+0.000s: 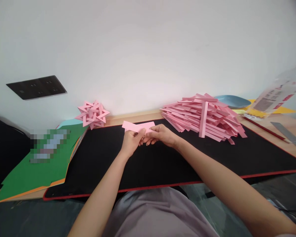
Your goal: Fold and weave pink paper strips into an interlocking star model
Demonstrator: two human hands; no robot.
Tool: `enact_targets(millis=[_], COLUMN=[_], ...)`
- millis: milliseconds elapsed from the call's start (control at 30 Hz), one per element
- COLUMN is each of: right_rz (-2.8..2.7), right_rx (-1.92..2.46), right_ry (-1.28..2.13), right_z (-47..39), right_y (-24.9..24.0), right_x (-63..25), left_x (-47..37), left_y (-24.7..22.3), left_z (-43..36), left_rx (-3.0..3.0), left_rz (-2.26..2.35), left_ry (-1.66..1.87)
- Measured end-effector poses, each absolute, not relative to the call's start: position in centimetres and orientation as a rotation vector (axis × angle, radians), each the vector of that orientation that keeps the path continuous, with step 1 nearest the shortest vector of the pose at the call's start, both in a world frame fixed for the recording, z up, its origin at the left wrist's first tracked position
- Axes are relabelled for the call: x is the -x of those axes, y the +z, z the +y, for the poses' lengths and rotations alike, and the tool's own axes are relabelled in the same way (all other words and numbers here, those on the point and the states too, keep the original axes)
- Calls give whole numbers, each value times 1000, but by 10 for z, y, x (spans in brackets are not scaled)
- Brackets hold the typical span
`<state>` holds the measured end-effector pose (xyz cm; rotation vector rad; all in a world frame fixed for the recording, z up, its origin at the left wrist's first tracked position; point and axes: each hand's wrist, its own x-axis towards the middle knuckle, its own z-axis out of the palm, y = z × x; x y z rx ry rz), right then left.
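Both my hands pinch a piece of pink paper [138, 126] above the middle of the black mat. My left hand [132, 141] grips its left part, thumb on top. On the right part, the thumb and fingers of my right hand [162, 134] are closed, and the two hands touch. The paper looks folded or made of overlapping strips; which one, I cannot tell. To the right lies a heap of folded pink paper strips [187, 113], one strip [203, 118] leaning upright against its front. A star-shaped pink paper model [93, 114] stands at the back left.
A black mat [96, 168] with a red edge covers much of the desk. Green and orange sheets [51, 171] lie at the left. Toward the right are a blue dish [233, 101], a clear bottle [278, 90], a dark red pencil [265, 129] and a ruler [290, 135].
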<state>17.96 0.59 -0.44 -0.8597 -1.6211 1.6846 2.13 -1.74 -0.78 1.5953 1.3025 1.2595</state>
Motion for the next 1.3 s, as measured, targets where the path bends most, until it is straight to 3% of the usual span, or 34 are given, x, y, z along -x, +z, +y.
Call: enact_targets(millis=[467,933,1300], right_rz=[-1570,-1431,-1510], right_rx=[871,926,851], right_ry=[1635,1551,1559], right_z=[11,19,10], right_y=[-4,-9,-12], right_x=[-184,-192,-181], left_x=[-11,4,-23], left_y=[-4,11,-8], left_z=[-14,-5,-17], left_rx=[-1571,-942,-1462], left_rz=[1304,1178,1254], left_ry=[1436,1819,1234])
